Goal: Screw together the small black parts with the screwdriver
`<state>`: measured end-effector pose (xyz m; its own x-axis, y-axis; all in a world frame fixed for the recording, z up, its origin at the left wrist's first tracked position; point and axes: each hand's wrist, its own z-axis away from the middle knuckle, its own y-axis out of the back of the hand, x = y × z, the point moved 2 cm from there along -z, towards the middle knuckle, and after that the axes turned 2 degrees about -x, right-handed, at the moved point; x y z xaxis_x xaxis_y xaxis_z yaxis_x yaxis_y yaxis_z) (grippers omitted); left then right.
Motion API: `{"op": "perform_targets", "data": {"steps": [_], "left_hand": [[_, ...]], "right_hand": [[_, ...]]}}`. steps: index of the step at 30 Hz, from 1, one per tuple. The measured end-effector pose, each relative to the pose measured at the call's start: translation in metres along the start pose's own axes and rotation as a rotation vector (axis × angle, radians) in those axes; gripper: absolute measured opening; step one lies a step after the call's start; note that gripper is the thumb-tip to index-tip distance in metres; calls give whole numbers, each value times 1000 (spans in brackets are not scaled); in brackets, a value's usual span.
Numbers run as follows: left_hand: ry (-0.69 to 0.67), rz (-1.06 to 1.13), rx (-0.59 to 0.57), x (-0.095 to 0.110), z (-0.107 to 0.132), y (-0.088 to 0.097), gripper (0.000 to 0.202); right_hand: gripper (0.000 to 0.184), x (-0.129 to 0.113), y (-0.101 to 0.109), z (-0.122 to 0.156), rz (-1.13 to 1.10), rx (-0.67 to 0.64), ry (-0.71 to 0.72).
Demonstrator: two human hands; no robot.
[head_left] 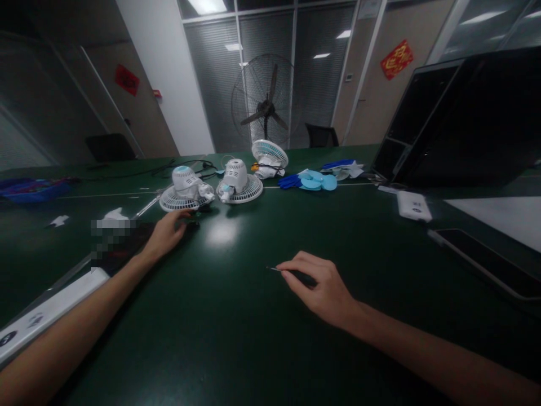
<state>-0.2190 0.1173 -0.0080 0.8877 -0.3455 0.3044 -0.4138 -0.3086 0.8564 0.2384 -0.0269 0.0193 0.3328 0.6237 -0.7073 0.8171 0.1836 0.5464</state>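
My left hand [167,232] reaches forward on the dark green table [236,316], its fingers curled round a small dark object [191,223] just in front of a white clip fan [185,190] lying face down. My right hand [321,285] rests on the table nearer me, fingers pinched on a thin metal pin or screwdriver tip [274,269] that pokes out to the left. A second white fan [239,183] lies beside the first, and a third fan part [269,157] sits behind them.
Light blue fan blades [315,180] and blue gloves [338,165] lie at the back. A white device [413,205], a dark tablet [486,259] and an open black case [456,118] are on the right. A standing floor fan [264,101] stands beyond the table.
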Motion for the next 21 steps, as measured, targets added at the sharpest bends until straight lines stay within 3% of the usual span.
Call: {"op": "perform_targets", "data": {"steps": [2, 8, 14, 21], "left_hand": [[6, -31, 7, -4, -2, -1, 45], [31, -68, -115, -7, -4, -3, 42], [56, -26, -97, -4, -5, -2, 45], [198, 112, -42, 6, -3, 8, 56]], "right_hand": [[21, -1, 0, 0, -2, 0, 7], [20, -1, 0, -1, 30, 19, 29], [21, 4, -1, 1, 26, -14, 8], [21, 3, -1, 1, 17, -15, 14]]}}
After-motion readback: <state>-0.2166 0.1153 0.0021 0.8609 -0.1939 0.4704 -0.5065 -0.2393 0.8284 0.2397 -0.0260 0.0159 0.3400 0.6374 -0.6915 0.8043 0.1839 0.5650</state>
